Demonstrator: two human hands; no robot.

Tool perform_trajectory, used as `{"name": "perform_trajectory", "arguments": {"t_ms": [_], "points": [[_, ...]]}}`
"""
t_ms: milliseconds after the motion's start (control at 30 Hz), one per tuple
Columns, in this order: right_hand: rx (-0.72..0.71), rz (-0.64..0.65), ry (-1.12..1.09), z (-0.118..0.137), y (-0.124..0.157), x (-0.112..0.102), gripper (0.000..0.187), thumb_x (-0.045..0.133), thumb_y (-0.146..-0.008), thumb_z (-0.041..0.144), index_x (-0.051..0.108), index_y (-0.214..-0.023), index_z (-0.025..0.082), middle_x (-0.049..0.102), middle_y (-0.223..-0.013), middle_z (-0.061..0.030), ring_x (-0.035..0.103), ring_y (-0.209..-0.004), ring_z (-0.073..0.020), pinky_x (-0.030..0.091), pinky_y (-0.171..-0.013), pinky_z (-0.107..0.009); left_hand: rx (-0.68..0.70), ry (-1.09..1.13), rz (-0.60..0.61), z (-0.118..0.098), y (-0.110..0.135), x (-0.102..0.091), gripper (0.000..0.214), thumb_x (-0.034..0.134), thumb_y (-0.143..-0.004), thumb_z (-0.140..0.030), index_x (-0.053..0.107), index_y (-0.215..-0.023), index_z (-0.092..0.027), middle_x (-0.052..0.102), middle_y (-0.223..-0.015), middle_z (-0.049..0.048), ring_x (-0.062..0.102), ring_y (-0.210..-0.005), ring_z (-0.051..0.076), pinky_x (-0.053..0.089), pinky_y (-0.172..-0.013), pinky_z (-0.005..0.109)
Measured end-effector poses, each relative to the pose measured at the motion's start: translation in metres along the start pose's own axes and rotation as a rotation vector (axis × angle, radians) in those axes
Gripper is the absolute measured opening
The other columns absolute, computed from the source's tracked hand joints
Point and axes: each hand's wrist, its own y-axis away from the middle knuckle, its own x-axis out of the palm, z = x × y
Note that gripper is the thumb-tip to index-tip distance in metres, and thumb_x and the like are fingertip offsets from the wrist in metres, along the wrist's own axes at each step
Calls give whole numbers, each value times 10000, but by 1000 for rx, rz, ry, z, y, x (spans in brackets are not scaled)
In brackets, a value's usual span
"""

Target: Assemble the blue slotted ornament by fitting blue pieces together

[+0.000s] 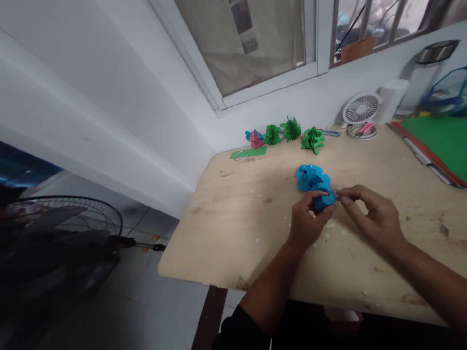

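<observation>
My left hand [308, 218] is closed on a blue folded-paper shape [314, 179], thumb on top and fingers at its near side. The shape has rounded, petal-like lobes and is held just over the wooden table [226, 214]. My right hand [374, 214] is at its right end, with thumb and forefinger pinched together close to the paper's edge. Whatever lies between those fingertips is too small to make out. Tiny white paper scraps are scattered on the table beneath and left of my hands.
Several green paper shapes [292, 129] and a pink-and-blue one [256, 139] stand along the wall. A green strip [255, 152], a small white fan [361, 109], a glass bottle [423, 80] and a green sheet [438, 141] lie around the back and right. A large floor fan [65, 228] stands left.
</observation>
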Motion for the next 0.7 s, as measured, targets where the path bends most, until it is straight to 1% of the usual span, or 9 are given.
{"name": "perform_trajectory", "arguments": {"t_ms": [100,200,333,433,567,700], "points": [[-179,87,79,6,2,2,116,574,-903,229,683,-916,264,681,-791,-54,622,-705,-212,488,-666,-363,43,-87,-10,-3,1,-1,248,697,-810,-330,665,-1014,-194,692,-859,19,564,-668,110,509,-658,239],[-237,111,107,7,2,2,138,559,-904,204,676,-965,248,671,-803,-62,625,-713,-213,485,-660,-357,94,-158,1,-6,2,-3,249,680,-819,-290,670,-1052,-201,704,-878,20,571,-678,117,519,-684,251],[-248,129,114,2,2,1,162,581,-901,228,665,-1038,253,663,-810,-53,617,-720,-214,482,-659,-348,149,-255,27,-7,3,-4,305,656,-825,-232,663,-1130,-217,726,-938,29,614,-696,129,537,-690,254],[-231,143,107,-1,2,2,197,609,-891,253,652,-1083,258,659,-819,-47,617,-722,-214,489,-673,-347,169,-328,43,-5,3,-6,349,650,-835,-246,656,-1182,-217,736,-944,41,615,-698,143,558,-712,273],[-186,160,83,-4,2,2,174,632,-881,288,656,-1051,263,656,-785,-34,617,-695,-207,496,-659,-335,203,-343,77,-3,2,-7,386,624,-854,-260,636,-1237,-217,744,-1022,62,600,-702,149,566,-724,293],[-148,188,76,-7,0,0,144,643,-871,291,656,-1011,258,638,-728,-12,596,-641,-186,480,-608,-305,206,-337,105,-4,1,-9,382,618,-863,-271,628,-1242,-221,734,-986,59,602,-705,149,562,-725,288]]}}
